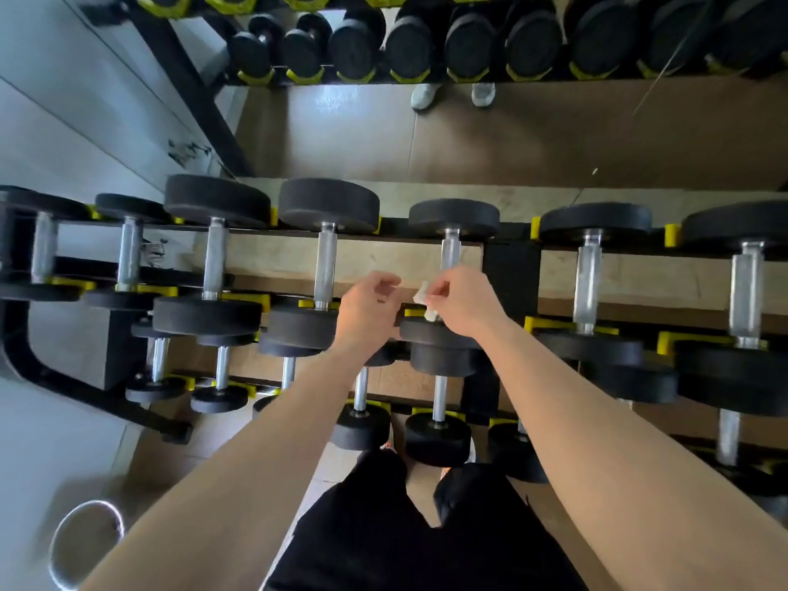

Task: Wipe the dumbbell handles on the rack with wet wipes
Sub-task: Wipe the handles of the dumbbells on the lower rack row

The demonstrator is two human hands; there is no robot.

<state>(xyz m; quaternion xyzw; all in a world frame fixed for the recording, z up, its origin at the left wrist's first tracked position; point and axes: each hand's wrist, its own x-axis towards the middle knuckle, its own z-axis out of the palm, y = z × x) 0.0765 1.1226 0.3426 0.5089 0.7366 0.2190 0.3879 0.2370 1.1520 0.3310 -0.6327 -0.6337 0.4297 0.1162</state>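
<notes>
The dumbbell heads (328,204) are matt black, their handles (325,266) silvery. The rack (509,270) is black with yellow cradles (673,235). The wipe (422,294) is white, the floor (554,134) brown, the wall (64,100) pale grey, the shorts (383,526) black, the bucket (85,548) grey.

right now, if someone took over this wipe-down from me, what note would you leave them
Left hand: fingers curled, nothing visible in it, close beside the right hand.
Right hand: pinches the small crumpled white wet wipe, just left of the knurled steel dumbbell handle on the top row of the black rack with yellow cradles.
Done: the picture does not show which handles are already wiped.
Left: the wipe is not wrapped round this handle; probably rub it next, then work along the rows.
</notes>
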